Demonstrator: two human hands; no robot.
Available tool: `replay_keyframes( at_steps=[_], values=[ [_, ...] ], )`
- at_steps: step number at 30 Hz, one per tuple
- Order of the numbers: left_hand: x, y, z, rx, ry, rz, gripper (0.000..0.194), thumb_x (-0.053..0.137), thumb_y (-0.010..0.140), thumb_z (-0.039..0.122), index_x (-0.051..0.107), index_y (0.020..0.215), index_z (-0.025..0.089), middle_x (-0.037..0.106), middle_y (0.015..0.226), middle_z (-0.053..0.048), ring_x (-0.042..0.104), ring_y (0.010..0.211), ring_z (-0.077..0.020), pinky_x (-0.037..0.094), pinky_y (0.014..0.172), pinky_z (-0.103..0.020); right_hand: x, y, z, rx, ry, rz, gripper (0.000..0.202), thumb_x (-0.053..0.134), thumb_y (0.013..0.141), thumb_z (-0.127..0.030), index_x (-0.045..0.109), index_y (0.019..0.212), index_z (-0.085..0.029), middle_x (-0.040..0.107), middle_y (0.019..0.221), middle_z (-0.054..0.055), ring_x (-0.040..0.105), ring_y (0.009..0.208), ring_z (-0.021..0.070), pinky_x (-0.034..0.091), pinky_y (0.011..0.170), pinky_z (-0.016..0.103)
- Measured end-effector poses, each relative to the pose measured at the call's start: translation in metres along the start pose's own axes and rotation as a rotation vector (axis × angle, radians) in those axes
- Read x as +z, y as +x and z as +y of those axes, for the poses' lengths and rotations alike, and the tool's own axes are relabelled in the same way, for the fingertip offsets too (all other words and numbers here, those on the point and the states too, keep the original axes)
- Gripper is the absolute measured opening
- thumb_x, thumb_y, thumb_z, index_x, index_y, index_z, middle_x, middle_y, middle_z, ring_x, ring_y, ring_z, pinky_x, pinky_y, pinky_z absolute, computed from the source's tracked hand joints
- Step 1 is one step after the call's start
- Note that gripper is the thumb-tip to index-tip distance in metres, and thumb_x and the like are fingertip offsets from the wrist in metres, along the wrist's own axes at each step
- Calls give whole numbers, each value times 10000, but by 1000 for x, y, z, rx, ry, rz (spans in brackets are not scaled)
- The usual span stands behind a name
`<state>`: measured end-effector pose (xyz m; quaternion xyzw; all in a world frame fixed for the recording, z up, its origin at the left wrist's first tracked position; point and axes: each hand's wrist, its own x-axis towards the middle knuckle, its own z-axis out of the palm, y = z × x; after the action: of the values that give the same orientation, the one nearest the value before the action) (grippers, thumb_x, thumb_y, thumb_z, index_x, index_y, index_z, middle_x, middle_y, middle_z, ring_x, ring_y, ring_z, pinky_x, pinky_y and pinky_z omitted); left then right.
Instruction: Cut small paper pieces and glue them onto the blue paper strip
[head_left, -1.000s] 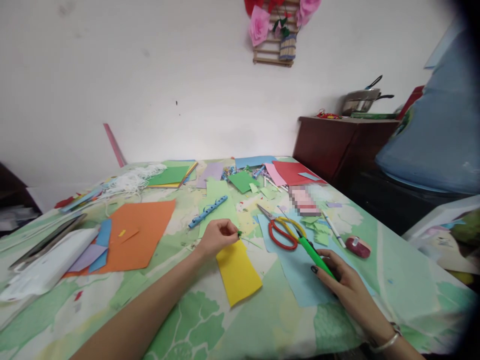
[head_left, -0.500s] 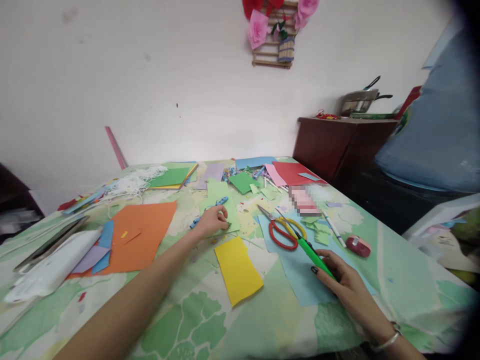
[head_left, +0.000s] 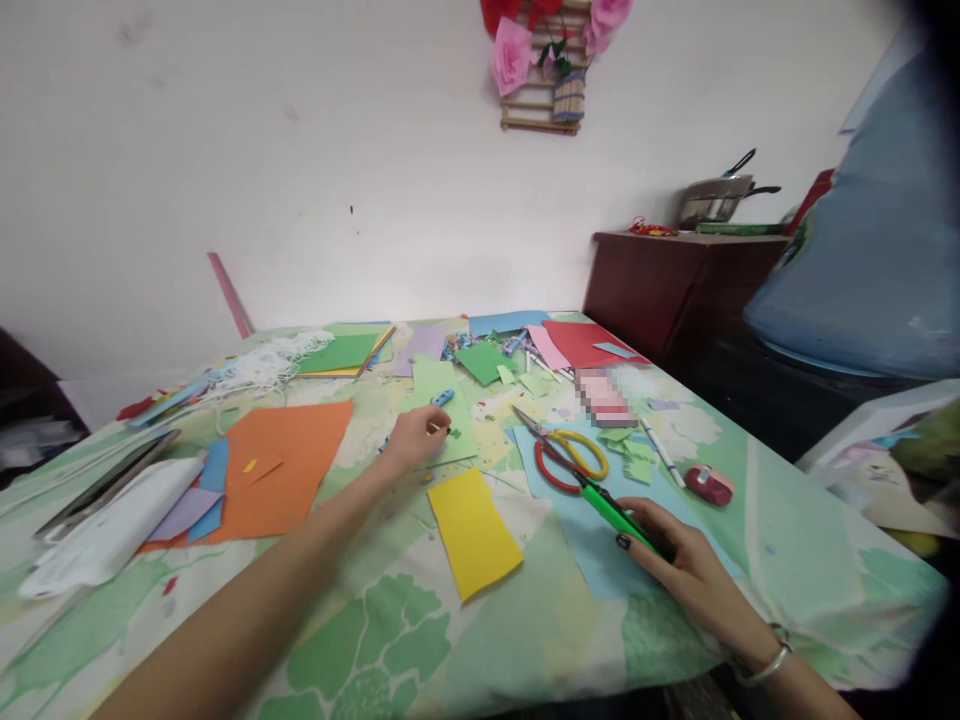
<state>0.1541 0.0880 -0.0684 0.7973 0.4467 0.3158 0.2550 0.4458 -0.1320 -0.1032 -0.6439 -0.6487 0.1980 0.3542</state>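
Note:
My left hand (head_left: 418, 438) is over a light green paper strip (head_left: 459, 410), its fingers curled together. What they hold, if anything, is hidden. A tiny dark green piece (head_left: 455, 433) shows beside the fingertips. Partly behind that hand lies a blue patterned pen-like thing (head_left: 442, 398). My right hand (head_left: 671, 550) is wrapped around a green-handled tool (head_left: 611, 512) with a slim dark end, held above a light blue sheet (head_left: 600, 560). Past the tool's end lie scissors (head_left: 559, 452) with one red and one yellow handle loop. A yellow paper rectangle (head_left: 474, 535) rests between my hands.
An orange sheet (head_left: 300, 470), a white holder (head_left: 112, 530) and tangled white string (head_left: 277, 360) are on the left. Green paper scraps (head_left: 637, 460), a marker (head_left: 664, 455) and a dark red object (head_left: 709, 485) lie right. A red sheet (head_left: 585, 345) is farther back.
My left hand has shifted slightly left and away from me, and now covers more of the blue pen-like thing. My right hand has moved a little left with the green-handled tool.

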Motion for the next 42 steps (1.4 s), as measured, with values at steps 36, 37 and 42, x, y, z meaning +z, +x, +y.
replay_keyframes(
  at_steps=[36, 37, 42],
  values=[
    [17, -106, 34, 664, 119, -526, 319, 394, 878, 212, 629, 1090, 255, 509, 785, -69, 436, 757, -169, 360, 668, -294, -26, 28, 5, -423, -519, -165, 385, 453, 835, -147, 573, 1182, -261, 565, 1019, 93, 516, 932, 226, 448, 803, 409],
    [17, -106, 34, 667, 113, -523, 315, 400, 876, 217, 634, 1084, 254, 512, 787, -71, 440, 757, -169, 363, 670, -295, -24, 26, 1, -434, -547, -134, 381, 456, 835, -147, 568, 1185, -250, 565, 1027, 100, 505, 948, 238, 436, 809, 428],
    [16, -107, 32, 672, 90, -521, 272, 444, 857, 226, 669, 1007, 252, 533, 807, -71, 466, 770, -164, 378, 684, -295, 7, 10, -41, -612, -587, -167, 377, 448, 847, -140, 526, 1205, -228, 540, 1081, 122, 453, 1000, 249, 390, 816, 429]
  ],
)
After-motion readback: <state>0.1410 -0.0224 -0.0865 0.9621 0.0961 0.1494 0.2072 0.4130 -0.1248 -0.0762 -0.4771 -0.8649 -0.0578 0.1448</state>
